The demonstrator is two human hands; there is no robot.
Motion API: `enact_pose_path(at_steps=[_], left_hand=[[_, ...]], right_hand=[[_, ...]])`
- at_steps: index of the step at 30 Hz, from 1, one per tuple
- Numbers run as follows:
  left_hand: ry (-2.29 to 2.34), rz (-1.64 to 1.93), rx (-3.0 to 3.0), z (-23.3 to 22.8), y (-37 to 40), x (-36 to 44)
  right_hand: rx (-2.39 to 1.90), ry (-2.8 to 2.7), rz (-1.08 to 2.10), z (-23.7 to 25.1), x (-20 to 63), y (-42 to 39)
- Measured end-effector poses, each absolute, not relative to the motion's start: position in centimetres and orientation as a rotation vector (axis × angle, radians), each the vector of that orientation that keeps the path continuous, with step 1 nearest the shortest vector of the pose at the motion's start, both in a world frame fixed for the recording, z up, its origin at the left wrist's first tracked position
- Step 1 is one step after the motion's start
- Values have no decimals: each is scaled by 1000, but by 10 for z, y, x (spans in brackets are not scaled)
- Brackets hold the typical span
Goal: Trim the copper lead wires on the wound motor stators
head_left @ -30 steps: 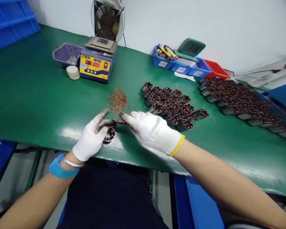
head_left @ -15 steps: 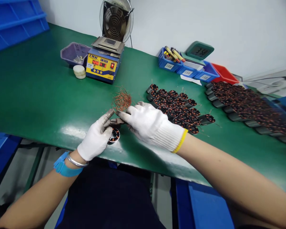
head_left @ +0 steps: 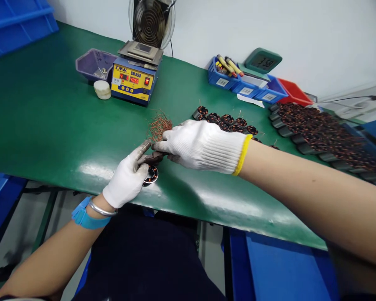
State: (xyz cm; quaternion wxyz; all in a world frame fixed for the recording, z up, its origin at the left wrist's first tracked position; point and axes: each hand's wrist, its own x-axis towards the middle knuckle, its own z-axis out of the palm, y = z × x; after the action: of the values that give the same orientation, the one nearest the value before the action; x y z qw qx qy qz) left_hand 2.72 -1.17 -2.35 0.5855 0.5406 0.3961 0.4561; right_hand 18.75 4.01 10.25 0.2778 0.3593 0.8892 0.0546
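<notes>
My left hand (head_left: 125, 179), in a white glove with darkened fingertips, is closed around a ring-shaped motor stator (head_left: 156, 174) with copper windings, low over the table's front edge. My right hand (head_left: 200, 146), in a white knitted glove with a yellow cuff, reaches across from the right. Its thumb and fingers are pinched together against the left fingertips, just above the stator. What sits between the right fingers is hidden. Right behind the fingertips lies a loose heap of thin copper wire pieces (head_left: 160, 126).
Several stators (head_left: 227, 120) stand grouped behind my right hand, and a larger batch (head_left: 319, 136) lies at the right. A blue-and-yellow CM 558 heating unit (head_left: 133, 81), a white round block (head_left: 102, 90) and a purple tub (head_left: 92, 67) are at the back left. Blue bins (head_left: 221, 79) line the wall.
My right hand and forearm have swung slightly upward, covering more of the grouped stators. My left hand keeps its hold on the stator. The view has shifted a little.
</notes>
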Motion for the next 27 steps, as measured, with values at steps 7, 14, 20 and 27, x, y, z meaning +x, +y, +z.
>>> enact_pose_path(at_steps=[7, 14, 20, 27], left_hand=[[931, 1082, 1238, -23, -12, 27], [927, 1080, 1166, -21, -13, 28], [898, 1093, 1188, -27, -11, 26], [1023, 1533, 1004, -37, -9, 7]], right_hand=[[1057, 2319, 63, 105, 181, 47], [981, 2449, 60, 78, 192, 64], [1156, 2325, 151, 89, 195, 50], [1400, 2375, 96, 57, 254, -27]])
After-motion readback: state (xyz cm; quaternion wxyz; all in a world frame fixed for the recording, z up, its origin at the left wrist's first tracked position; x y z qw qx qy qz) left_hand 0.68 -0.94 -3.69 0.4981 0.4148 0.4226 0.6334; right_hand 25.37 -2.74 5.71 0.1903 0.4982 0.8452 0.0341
